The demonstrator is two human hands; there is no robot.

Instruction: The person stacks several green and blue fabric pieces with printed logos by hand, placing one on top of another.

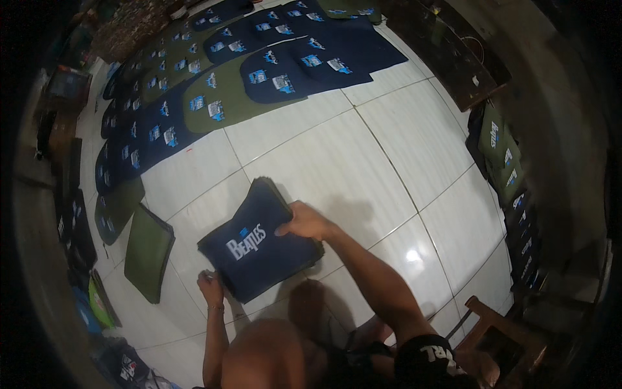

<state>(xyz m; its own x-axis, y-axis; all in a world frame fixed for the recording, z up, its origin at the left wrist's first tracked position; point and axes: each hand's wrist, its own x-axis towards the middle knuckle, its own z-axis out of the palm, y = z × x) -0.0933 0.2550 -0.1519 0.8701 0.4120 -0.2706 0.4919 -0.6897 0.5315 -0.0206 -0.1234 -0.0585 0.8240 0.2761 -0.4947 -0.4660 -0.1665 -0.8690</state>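
Observation:
A stack of dark navy fabric pieces (259, 269) is held up in front of me, tilted, with white and blue print on its top piece. My right hand (304, 222) is closed on its right edge, thumb over the printed face and fingers behind. At the lower left edge is my left hand (211, 286), its fingers curled against the stack and partly hidden by it. A folded pile of olive-green fabric pieces (148, 253) lies on the floor to the left of the stack.
Rows of navy and olive printed fabric pieces (214, 110) cover the far floor. More printed pieces (502, 155) lie in a line along the right side. A dark wooden table (450, 58) stands at the far right, and a wooden chair (486, 324) is near right. White tiles (317, 155) form the floor.

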